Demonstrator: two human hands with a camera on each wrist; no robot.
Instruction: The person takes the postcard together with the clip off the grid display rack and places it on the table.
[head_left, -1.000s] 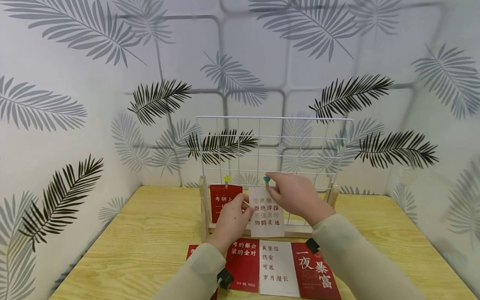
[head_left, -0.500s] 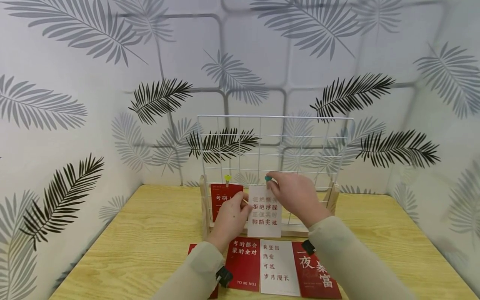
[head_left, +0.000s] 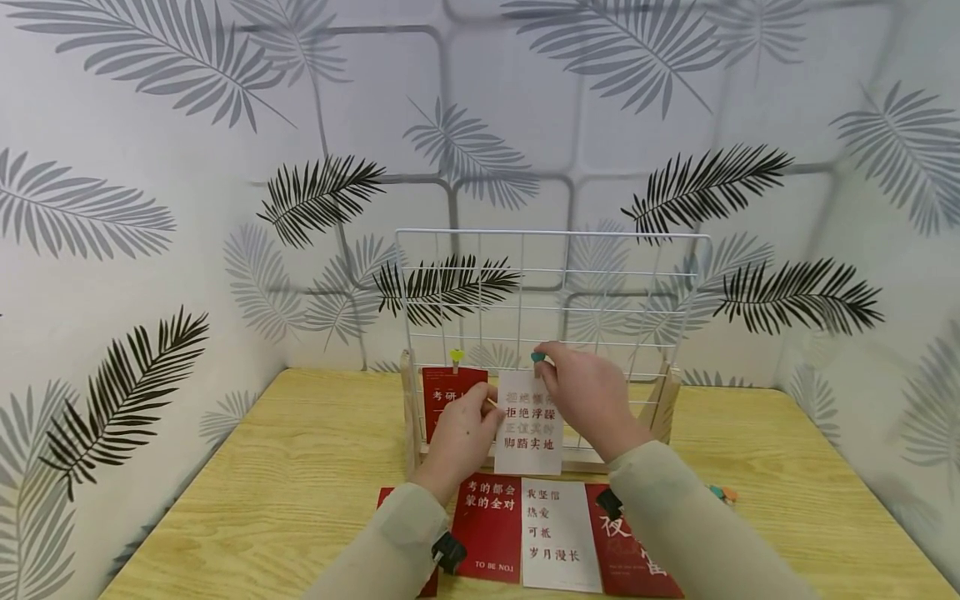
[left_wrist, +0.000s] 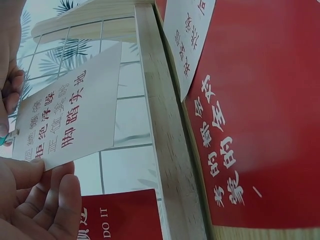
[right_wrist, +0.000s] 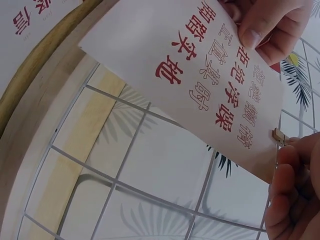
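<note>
My left hand [head_left: 461, 433] pinches the left edge of a white card [head_left: 528, 427] with printed lettering. The card hangs upright in front of a white wire grid rack [head_left: 555, 233]. At the card's top edge, my right hand [head_left: 592, 396] pinches a small wooden clothespin with a teal top [head_left: 537, 357]. The right wrist view shows the clothespin's wooden tip [right_wrist: 280, 136] right at the card's edge, beside a grid wire. Left of the white card hangs a red card [head_left: 448, 383], held to the grid by a clothespin with a yellow-green heart [head_left: 457, 356]. My left hand covers part of the red card.
Before the rack's wooden base, a red card [head_left: 487, 542], a white card [head_left: 558, 542] and another red card [head_left: 630, 575] lie on the wooden table [head_left: 247, 467]. A further red card is mostly under the left sleeve. Small coloured clothespins [head_left: 723, 493] lie right of the right sleeve.
The white card has shifted slightly left against the grid. My right forearm has moved a little left, covering more of the right red card and uncovering the small clothespins on the table.
</note>
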